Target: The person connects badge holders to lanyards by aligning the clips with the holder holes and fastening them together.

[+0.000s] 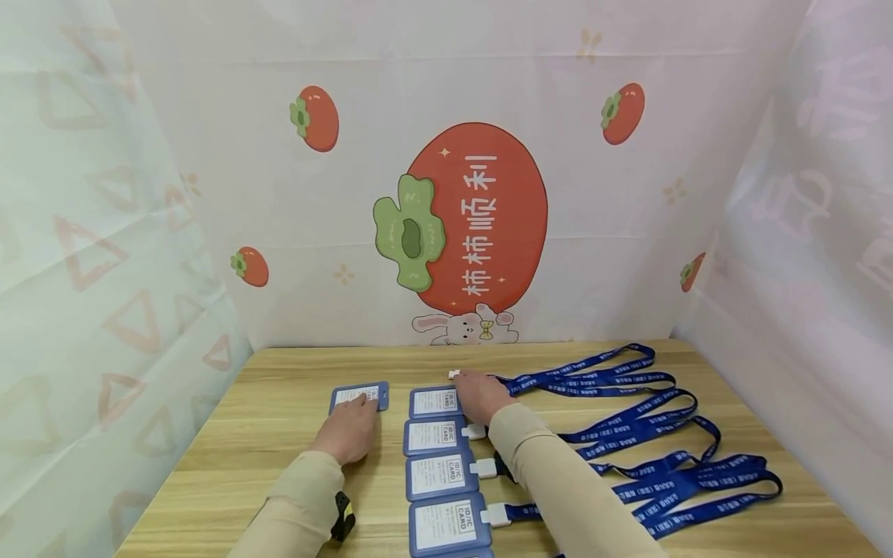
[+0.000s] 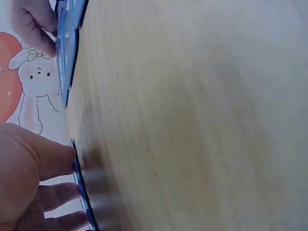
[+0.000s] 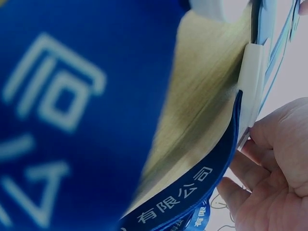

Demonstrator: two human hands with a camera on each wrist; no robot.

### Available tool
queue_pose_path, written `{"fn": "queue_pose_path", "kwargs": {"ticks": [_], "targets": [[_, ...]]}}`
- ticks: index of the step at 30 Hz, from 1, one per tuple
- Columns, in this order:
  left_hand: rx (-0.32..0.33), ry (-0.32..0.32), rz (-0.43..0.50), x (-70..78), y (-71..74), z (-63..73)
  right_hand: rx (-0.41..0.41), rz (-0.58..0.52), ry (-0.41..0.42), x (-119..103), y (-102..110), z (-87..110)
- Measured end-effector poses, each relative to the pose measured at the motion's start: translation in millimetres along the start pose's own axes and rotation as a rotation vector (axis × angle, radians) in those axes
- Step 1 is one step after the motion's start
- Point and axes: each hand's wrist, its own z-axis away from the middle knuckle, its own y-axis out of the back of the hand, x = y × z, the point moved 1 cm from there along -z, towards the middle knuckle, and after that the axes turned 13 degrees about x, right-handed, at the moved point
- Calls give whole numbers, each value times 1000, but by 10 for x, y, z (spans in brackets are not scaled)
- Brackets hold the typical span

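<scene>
My left hand is at a blue ID card holder on the left part of the table. In the left wrist view its thumb and fingers touch the upper face of that holder, which lies close on the wood. Beyond the top of a column of card holders, my right hand pinches a small white lanyard clip. A blue lanyard runs from it to the right. The top holder of the column lies beside this hand; its slot end is hidden by the fingers.
Several blue card holders overlap in a column, with white clips on their right ends. Their printed blue lanyards spread over the right side of the wooden table. A white printed curtain stands behind.
</scene>
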Motion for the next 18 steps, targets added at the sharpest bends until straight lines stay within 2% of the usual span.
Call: {"fn": "queue_pose_path", "kwargs": {"ticks": [6, 13, 18], "targets": [[0, -15, -4, 46, -21, -74, 3, 5, 5, -1, 18, 0], [-10, 5, 14, 92, -84, -188, -7, -15, -9, -5, 30, 6], [-17, -17, 10, 134, -117, -262, -16, -25, -20, -4, 12, -7]]}}
